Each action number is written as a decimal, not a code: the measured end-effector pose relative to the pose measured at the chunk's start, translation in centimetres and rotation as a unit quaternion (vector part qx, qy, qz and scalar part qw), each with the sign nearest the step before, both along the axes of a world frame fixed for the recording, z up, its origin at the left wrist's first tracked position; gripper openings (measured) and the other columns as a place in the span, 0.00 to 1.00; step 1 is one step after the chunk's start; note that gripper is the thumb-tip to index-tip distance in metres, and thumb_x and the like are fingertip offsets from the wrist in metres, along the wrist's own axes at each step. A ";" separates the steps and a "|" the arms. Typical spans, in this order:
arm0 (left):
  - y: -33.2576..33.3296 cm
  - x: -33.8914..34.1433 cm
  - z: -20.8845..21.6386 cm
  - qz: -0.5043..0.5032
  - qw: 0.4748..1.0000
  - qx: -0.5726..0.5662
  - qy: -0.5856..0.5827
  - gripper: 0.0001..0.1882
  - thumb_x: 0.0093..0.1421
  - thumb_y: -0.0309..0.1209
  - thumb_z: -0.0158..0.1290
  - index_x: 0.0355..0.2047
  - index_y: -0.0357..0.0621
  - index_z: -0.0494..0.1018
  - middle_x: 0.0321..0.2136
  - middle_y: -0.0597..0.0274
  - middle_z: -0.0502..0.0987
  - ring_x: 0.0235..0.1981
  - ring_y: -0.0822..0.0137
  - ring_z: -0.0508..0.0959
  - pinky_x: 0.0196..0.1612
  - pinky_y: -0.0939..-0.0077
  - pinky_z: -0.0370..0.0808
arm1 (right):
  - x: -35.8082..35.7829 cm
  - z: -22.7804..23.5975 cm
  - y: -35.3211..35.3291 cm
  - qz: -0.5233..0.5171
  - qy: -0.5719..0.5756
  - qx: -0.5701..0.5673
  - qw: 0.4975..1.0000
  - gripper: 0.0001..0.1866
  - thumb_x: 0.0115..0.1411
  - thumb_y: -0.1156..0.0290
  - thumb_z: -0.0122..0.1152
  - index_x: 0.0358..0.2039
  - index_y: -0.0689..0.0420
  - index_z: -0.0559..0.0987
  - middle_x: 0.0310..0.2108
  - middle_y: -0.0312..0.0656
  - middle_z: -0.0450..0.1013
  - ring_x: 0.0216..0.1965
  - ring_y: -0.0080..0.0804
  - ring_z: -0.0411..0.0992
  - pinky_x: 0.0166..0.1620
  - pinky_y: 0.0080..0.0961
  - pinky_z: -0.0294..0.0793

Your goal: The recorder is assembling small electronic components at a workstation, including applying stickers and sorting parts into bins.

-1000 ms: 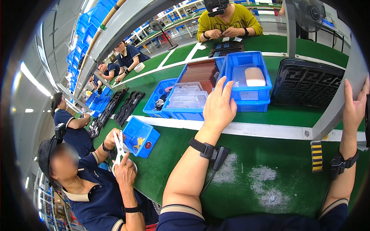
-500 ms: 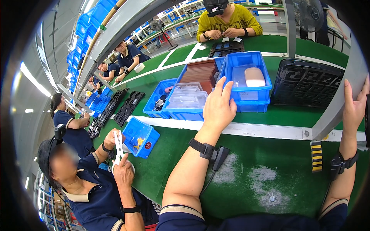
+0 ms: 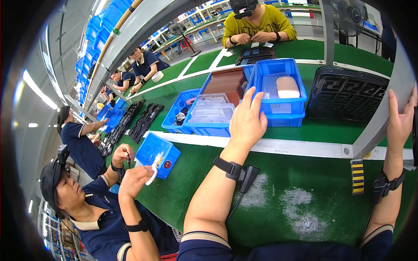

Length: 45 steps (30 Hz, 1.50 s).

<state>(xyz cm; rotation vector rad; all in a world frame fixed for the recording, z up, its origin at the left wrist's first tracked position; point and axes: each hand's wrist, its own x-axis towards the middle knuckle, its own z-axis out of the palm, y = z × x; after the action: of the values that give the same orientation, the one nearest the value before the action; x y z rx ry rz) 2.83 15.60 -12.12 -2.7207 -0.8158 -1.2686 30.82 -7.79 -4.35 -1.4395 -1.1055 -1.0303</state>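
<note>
My left hand (image 3: 248, 124) is raised with its fingers stretched out and apart, holding nothing. It lies in front of a blue bin (image 3: 208, 129) with reddish-brown flat pieces (image 3: 224, 87) and clear plastic pieces (image 3: 212, 108). Just right of its fingertips, another blue bin (image 3: 285, 120) holds a pale pink rounded case (image 3: 288, 87). At the far right, my right hand (image 3: 399, 117) is upright beside a slanted grey metal post (image 3: 378, 115), fingers extended and seemingly against it. A dark thing at the picture's edge by that hand is mostly cut off.
A black molded tray (image 3: 346, 93) leans behind the post. A striped yellow-black piece (image 3: 357, 176) lies on the green table (image 3: 278, 169). At left, a co-worker holds a white-handled tool (image 3: 153, 172) by a small blue bin (image 3: 167, 148). Another person in yellow-green (image 3: 261, 24) works across.
Both my hands stay as they were. The co-worker at left has separated their hands and brought the white-handled tool to the small bin. Further back, another co-worker has stretched out an arm.
</note>
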 end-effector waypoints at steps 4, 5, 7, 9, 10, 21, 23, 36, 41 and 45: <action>0.0 0.0 0.0 0.001 1.000 0.001 0.000 0.26 0.47 0.23 0.54 0.49 0.42 0.67 0.54 0.50 0.67 0.43 0.48 0.75 0.43 0.60 0.74 | 0.0 0.0 0.0 -0.001 -0.001 0.001 1.000 0.47 0.49 0.68 0.64 0.63 0.71 0.48 0.58 0.68 0.53 0.58 0.59 0.57 0.60 0.45 0.57; -0.1 0.1 0.0 0.000 1.000 0.001 -0.001 0.26 0.47 0.23 0.54 0.49 0.42 0.67 0.54 0.50 0.67 0.43 0.48 0.75 0.43 0.60 0.74 | 0.0 0.1 -0.1 -0.001 -0.001 0.001 1.000 0.47 0.49 0.68 0.64 0.63 0.71 0.48 0.58 0.68 0.53 0.58 0.59 0.57 0.60 0.45 0.57; 0.0 -0.1 0.0 0.002 1.000 0.001 0.000 0.26 0.47 0.23 0.54 0.49 0.42 0.67 0.54 0.50 0.67 0.43 0.48 0.75 0.43 0.60 0.74 | -2.1 0.5 0.0 -0.002 0.007 -0.008 1.000 0.47 0.49 0.68 0.64 0.63 0.71 0.48 0.58 0.68 0.54 0.58 0.59 0.57 0.60 0.45 0.57; 0.0 -0.1 0.0 0.001 1.000 0.000 -0.001 0.26 0.47 0.23 0.54 0.50 0.42 0.67 0.54 0.50 0.67 0.43 0.48 0.75 0.43 0.60 0.74 | -2.2 0.5 0.0 -0.006 0.013 -0.017 1.000 0.47 0.49 0.68 0.64 0.63 0.71 0.48 0.58 0.68 0.54 0.58 0.59 0.58 0.60 0.45 0.58; 0.0 0.0 0.0 0.000 1.000 0.000 -0.002 0.26 0.47 0.23 0.54 0.50 0.42 0.67 0.54 0.50 0.66 0.43 0.48 0.75 0.43 0.60 0.74 | -0.8 0.2 0.0 0.000 0.014 -0.005 1.000 0.47 0.49 0.68 0.64 0.63 0.71 0.48 0.58 0.67 0.54 0.58 0.59 0.58 0.60 0.45 0.58; -0.2 0.0 0.2 0.006 1.000 -0.018 0.007 0.26 0.47 0.23 0.54 0.50 0.44 0.67 0.55 0.52 0.66 0.43 0.48 0.75 0.43 0.60 0.74 | -1.2 0.1 -0.1 -0.001 0.045 -0.012 0.999 0.48 0.49 0.68 0.64 0.63 0.70 0.46 0.60 0.66 0.52 0.60 0.57 0.56 0.61 0.43 0.56; -0.3 0.2 0.2 0.002 1.000 -0.027 0.010 0.27 0.47 0.23 0.54 0.50 0.44 0.67 0.55 0.52 0.66 0.44 0.48 0.75 0.43 0.59 0.73 | -0.5 -0.7 0.2 0.035 0.058 0.036 0.997 0.31 0.59 0.75 0.58 0.60 0.66 0.58 0.55 0.49 0.64 0.54 0.32 0.65 0.57 0.24 0.61; 0.2 -0.7 0.2 0.023 0.999 0.032 0.017 0.26 0.47 0.24 0.53 0.51 0.44 0.67 0.56 0.53 0.66 0.43 0.48 0.75 0.42 0.60 0.74 | -1.9 0.0 1.4 0.066 0.038 0.071 0.995 0.39 0.50 0.78 0.62 0.62 0.63 0.56 0.54 0.49 0.65 0.52 0.35 0.67 0.54 0.27 0.66; 0.0 0.4 0.2 -0.005 1.000 0.008 0.030 0.28 0.47 0.23 0.52 0.52 0.43 0.66 0.56 0.49 0.64 0.51 0.46 0.70 0.50 0.60 0.70 | -1.3 -0.3 0.9 0.053 0.041 0.077 0.995 0.41 0.47 0.76 0.62 0.61 0.66 0.56 0.53 0.53 0.64 0.53 0.44 0.65 0.57 0.33 0.63; -0.2 -0.1 0.2 0.005 0.999 -0.005 0.036 0.28 0.47 0.20 0.51 0.52 0.41 0.66 0.57 0.49 0.64 0.56 0.47 0.66 0.56 0.61 0.66 | -1.5 0.1 0.9 0.038 -0.006 0.059 0.998 0.44 0.45 0.75 0.61 0.61 0.70 0.53 0.56 0.61 0.60 0.57 0.55 0.61 0.59 0.39 0.60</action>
<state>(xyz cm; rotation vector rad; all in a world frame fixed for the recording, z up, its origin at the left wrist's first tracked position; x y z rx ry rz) 2.74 15.40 -11.88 -2.7490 -0.8291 -1.1616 29.29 -6.94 -4.28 -1.2893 -1.0818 -1.0356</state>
